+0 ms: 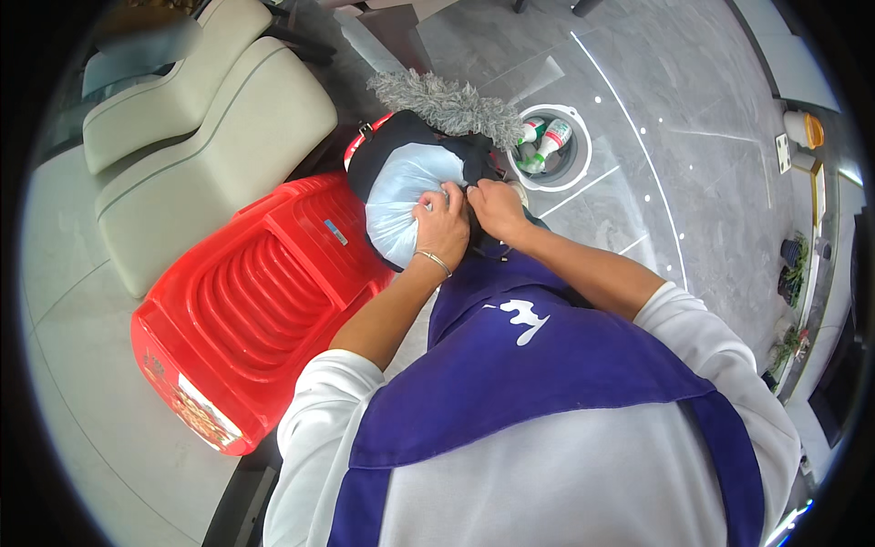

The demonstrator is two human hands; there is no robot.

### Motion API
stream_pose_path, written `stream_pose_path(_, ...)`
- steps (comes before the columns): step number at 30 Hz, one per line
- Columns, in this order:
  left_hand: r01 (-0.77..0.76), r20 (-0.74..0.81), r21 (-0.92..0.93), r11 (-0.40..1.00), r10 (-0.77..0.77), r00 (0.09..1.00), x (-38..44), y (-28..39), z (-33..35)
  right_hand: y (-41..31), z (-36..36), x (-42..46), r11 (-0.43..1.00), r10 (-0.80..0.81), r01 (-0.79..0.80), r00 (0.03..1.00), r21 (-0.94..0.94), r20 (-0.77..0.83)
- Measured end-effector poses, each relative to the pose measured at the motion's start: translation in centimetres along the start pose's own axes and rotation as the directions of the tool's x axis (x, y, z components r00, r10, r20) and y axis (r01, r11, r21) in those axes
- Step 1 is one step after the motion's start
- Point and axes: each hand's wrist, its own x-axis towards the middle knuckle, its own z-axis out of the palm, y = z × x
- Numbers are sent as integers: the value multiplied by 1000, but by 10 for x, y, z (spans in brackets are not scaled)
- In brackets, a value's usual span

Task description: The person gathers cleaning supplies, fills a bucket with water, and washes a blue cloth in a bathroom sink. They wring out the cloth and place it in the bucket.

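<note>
A bulging white plastic bag (400, 188) fills the opening of a black fabric bag (383, 133) in front of me. My left hand (444, 229), with a bracelet at its wrist, curls its fingers into the pleated plastic near its right side. Just right of it, my right hand (497, 210) pinches something dark at the black bag's edge; the fingertips partly hide what it is. The two hands are close together. A fluffy grey duster (448, 102) lies along the far side of the black bag.
Red plastic chairs (266, 301), apparently stacked, stand to the left, beside pale upholstered chairs (232, 147). Beyond my right hand, a white-rimmed bucket (581, 154) on the grey tiled floor (690, 109) holds spray bottles (552, 139). Potted plants (793, 273) line the far right.
</note>
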Motion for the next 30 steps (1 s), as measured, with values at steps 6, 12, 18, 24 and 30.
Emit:
stream_pose_path(6,-152,-266,-741,654,-78,961,-9,-60,-2,0,-18,14,954,288,-271,948,-131,134)
stream_pose_path(12,344,161,-654,674,-321,933,21,-71,-9,-9,-21,38,935,-63,56,998,-351,-8)
stream_pose_path(18,69,-107,-570,819,-158,982,-11,-43,-19,2,-17,74,855,-276,320,947,-409,163)
stream_pose_path(24,-100,-88,-576,811,59,994,1,-25,4,-13,-17,47,852,-453,490,866,-186,211)
stream_pose_path(30,165,208,-568,806,-54,977,51,-9,2,-4,-25,52,901,-371,390,920,-188,128)
